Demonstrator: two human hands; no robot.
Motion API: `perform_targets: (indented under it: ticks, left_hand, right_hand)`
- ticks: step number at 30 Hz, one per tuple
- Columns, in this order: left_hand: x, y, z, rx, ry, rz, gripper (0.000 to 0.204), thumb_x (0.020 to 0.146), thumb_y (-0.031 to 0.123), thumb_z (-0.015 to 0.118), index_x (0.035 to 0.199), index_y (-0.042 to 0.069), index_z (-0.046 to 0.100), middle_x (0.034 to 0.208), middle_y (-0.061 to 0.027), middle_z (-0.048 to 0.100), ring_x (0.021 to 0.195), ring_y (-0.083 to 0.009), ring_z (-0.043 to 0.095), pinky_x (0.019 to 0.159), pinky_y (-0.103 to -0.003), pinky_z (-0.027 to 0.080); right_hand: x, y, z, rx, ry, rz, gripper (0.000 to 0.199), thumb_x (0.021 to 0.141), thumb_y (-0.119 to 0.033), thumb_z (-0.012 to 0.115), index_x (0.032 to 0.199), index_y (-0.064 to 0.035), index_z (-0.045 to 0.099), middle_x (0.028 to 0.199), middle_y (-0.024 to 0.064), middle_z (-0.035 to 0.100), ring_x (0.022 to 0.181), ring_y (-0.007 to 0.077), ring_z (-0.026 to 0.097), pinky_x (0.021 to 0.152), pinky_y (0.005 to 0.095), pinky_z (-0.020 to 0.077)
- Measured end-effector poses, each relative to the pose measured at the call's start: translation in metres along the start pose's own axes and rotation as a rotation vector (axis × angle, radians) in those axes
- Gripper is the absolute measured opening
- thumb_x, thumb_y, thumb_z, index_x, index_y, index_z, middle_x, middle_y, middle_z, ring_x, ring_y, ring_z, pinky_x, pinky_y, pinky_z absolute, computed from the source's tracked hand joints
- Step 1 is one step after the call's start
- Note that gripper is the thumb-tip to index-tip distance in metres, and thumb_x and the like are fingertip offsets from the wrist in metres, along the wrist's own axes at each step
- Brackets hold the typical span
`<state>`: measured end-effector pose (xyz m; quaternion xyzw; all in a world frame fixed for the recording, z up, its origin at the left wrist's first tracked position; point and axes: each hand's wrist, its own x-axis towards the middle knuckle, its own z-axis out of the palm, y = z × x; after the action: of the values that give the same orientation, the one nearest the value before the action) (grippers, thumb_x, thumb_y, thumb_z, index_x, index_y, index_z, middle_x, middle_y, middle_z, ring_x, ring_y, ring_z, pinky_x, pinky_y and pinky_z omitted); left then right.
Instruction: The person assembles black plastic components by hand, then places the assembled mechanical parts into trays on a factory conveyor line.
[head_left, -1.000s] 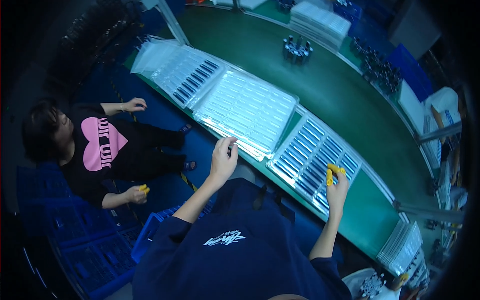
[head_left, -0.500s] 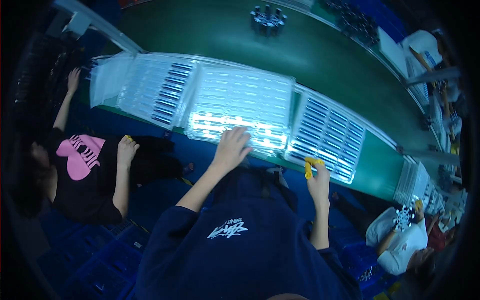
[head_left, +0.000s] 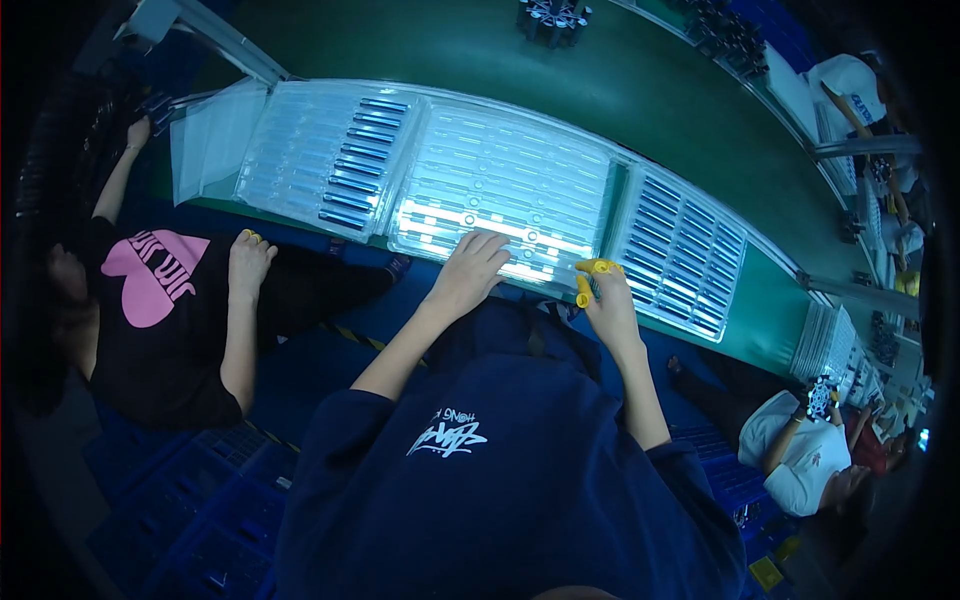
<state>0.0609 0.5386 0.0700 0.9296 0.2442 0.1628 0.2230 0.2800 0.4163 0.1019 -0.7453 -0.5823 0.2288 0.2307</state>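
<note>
My left hand [head_left: 475,268] lies with its fingers stretched over the near edge of the middle clear plastic tray [head_left: 500,160]. That tray has rows of shaped pockets, and glare whitens its near part. My right hand [head_left: 612,305] is at the same tray's near right corner. Yellow finger covers [head_left: 600,267] sit on its thumb and a fingertip, which are bent and apart. I see nothing held between them. To the right, another tray [head_left: 680,255] carries columns of shiny metal rods. A left-hand tray [head_left: 290,155] has a column of similar rods [head_left: 362,160] along its right side.
Beyond the trays runs a green work surface [head_left: 450,50] with a dark round part [head_left: 553,20] on it. A co-worker in a black shirt [head_left: 165,340] is at my left. Another in white [head_left: 795,445] holds a round patterned part [head_left: 822,398] at right, near stacked trays [head_left: 825,340].
My right hand has moved left, from the rod-filled tray to the middle tray's near corner. My left hand stays on the middle tray's near edge. The view has shifted slightly.
</note>
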Motion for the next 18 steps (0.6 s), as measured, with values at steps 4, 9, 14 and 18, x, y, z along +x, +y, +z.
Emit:
perform_targets:
  ticks: [4,9,14,18]
  left_hand:
    - [-0.006,-0.016,-0.015,0.034,0.012,-0.014,0.034,0.067,0.01,0.07,0.095,0.003,0.052,0.112,-0.0122,0.049,0.112,-0.0273,0.044,0.098,-0.04,0.033]
    - [-0.024,0.0,-0.004,-0.006,0.036,0.075,0.036,0.067,0.018,0.071,0.095,0.005,0.052,0.113,-0.0115,0.049,0.11,-0.0282,0.044,0.095,-0.039,0.034]
    - [-0.031,0.013,-0.003,0.014,-0.006,0.081,0.043,0.067,0.023,0.073,0.099,0.005,0.051,0.118,-0.0113,0.048,0.114,-0.0262,0.043,0.098,-0.039,0.032]
    - [-0.034,0.006,0.0,0.106,0.032,0.065,0.038,0.067,0.019,0.071,0.097,0.006,0.05,0.116,-0.0108,0.048,0.114,-0.0258,0.043,0.099,-0.04,0.032]
  right_hand:
    - [0.026,-0.023,0.01,-0.041,0.036,0.016,0.034,0.072,0.0,0.064,0.104,0.0055,0.056,0.106,0.0242,0.052,0.103,0.0393,0.049,0.089,0.0409,0.0407]
    - [-0.008,-0.046,0.026,-0.132,0.16,-0.139,0.053,0.069,-0.005,0.07,0.119,-0.002,0.052,0.119,0.0237,0.045,0.114,0.0409,0.041,0.094,0.0457,0.0352]
    - [-0.022,-0.038,0.05,-0.323,0.04,-0.175,0.056,0.073,-0.016,0.069,0.123,-0.0049,0.047,0.128,0.0225,0.04,0.122,0.0401,0.034,0.102,0.0523,0.0222]
    - [-0.01,-0.043,0.041,-0.344,-0.06,-0.169,0.058,0.073,-0.023,0.07,0.124,-0.0087,0.048,0.124,0.0195,0.045,0.114,0.0361,0.043,0.096,0.0504,0.0269]
